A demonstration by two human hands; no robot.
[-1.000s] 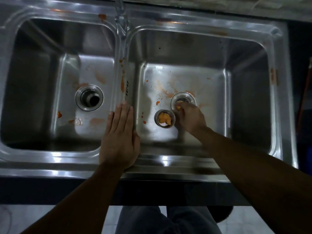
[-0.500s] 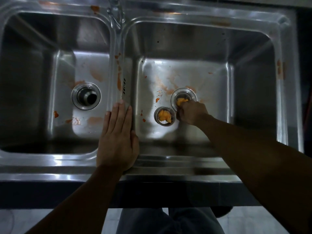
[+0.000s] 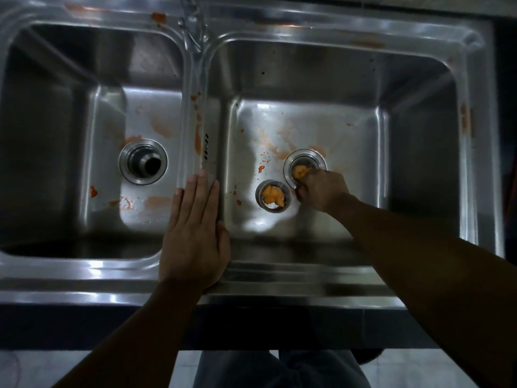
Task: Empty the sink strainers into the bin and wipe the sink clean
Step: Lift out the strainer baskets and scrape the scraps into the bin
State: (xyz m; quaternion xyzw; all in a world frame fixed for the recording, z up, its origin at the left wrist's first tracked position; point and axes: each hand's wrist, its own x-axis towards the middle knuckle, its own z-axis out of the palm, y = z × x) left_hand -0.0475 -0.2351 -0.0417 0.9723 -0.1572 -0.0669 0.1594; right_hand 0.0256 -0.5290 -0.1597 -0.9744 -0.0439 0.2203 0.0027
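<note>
The right hand (image 3: pixel 321 191) is closed on the rim of the strainer (image 3: pixel 303 170) sitting in the right basin's drain; a second strainer (image 3: pixel 273 196) with orange scraps stands just left of it. The left hand (image 3: pixel 195 231) lies flat and open on the sink divider (image 3: pixel 193 121)

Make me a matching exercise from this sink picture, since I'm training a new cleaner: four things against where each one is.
Things:
1. left hand
2. right hand
3. loose strainer
4. left drain

Places or states:
A. open, no strainer in it
B. flat on the divider between basins
C. standing on the right basin floor, holding orange scraps
D. at the right drain's strainer

Pairs: 1-B, 2-D, 3-C, 4-A
</note>
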